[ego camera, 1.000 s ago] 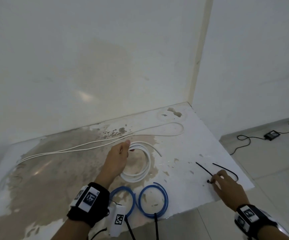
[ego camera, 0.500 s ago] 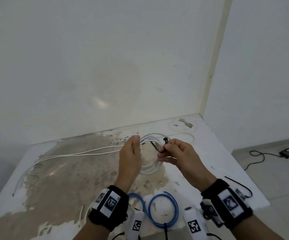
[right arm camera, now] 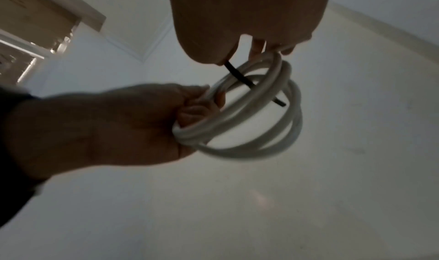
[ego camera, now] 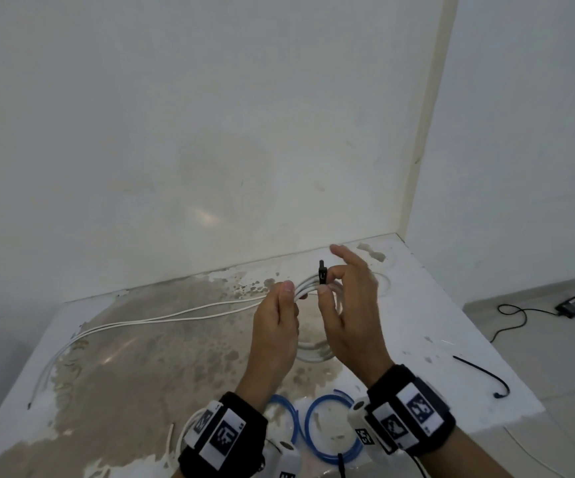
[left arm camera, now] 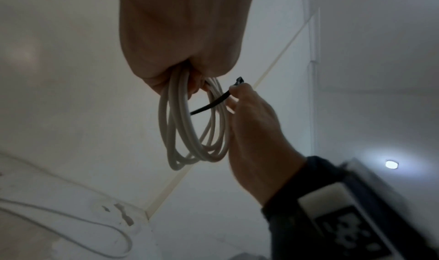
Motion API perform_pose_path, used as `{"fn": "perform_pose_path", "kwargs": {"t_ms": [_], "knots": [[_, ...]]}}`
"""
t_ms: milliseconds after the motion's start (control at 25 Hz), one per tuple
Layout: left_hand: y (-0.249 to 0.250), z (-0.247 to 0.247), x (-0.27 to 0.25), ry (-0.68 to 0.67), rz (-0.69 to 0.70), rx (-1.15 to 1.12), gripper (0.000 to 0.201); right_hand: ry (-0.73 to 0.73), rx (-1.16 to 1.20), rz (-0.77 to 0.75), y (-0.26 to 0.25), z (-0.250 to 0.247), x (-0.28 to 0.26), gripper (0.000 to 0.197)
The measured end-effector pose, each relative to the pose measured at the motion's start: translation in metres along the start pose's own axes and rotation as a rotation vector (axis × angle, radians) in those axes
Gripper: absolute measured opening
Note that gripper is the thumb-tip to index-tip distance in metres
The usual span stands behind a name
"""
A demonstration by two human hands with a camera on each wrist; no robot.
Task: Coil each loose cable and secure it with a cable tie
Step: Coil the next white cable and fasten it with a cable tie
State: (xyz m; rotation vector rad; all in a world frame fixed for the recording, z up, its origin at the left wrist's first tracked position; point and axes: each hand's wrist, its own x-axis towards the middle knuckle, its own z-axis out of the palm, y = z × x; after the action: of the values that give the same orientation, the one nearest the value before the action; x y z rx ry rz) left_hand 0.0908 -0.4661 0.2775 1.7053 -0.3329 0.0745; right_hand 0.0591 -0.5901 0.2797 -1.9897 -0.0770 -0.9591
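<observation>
A white cable coil [ego camera: 310, 283] hangs lifted above the stained table [ego camera: 434, 305]. My left hand [ego camera: 287, 294] grips its top bundle, thumb on top. My right hand [ego camera: 327, 281] pinches a black cable tie [ego camera: 322, 270] just below its head, with the other fingers spread. In the left wrist view the tie's strap [left arm camera: 211, 105] crosses the coil [left arm camera: 180, 132] near my right hand [left arm camera: 237, 95]. In the right wrist view the strap [right arm camera: 240, 76] passes through the coil [right arm camera: 228, 152], which my left hand [right arm camera: 197, 104] holds.
A long loose white cable [ego camera: 175, 313] lies across the table to the left. Two blue cable loops [ego camera: 330, 429] lie near the front edge. Another black tie [ego camera: 479, 370] lies at the right edge. A black adapter [ego camera: 572, 305] and lead sit on the floor.
My right hand took a black tie from the table's right side and brought it to the coil. My left hand lifted the coil off the table. The tie now runs through the coil.
</observation>
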Motion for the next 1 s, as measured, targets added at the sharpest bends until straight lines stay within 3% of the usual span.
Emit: {"fn": "perform_pose_path", "kwargs": {"t_ms": [200,320,480,680,800,1000], "knots": [[0.024,0.003,-0.008,-0.054,-0.069,-0.179,0.035,0.07,0.059,-0.038,0.006,0.012,0.003,0.019],[0.034,-0.012,-0.003,-0.251,-0.21,-0.254,0.037,0.032,0.041,-0.143,0.015,0.01,0.009,0.011],[0.054,-0.042,0.014,-0.533,-0.448,-0.168,0.047,-0.044,0.032,-0.223,0.019,0.008,0.011,0.011],[0.068,-0.059,0.037,-0.765,-0.587,-0.069,0.06,-0.16,0.03,-0.281,0.012,0.01,0.015,0.008],[0.074,-0.052,0.045,-0.733,-0.615,-0.027,0.058,-0.2,0.013,-0.312,0.007,0.011,0.017,0.007],[0.07,-0.033,0.044,-0.485,-0.66,-0.15,0.034,-0.168,0.085,-0.286,0.004,0.013,0.015,0.012]]}}
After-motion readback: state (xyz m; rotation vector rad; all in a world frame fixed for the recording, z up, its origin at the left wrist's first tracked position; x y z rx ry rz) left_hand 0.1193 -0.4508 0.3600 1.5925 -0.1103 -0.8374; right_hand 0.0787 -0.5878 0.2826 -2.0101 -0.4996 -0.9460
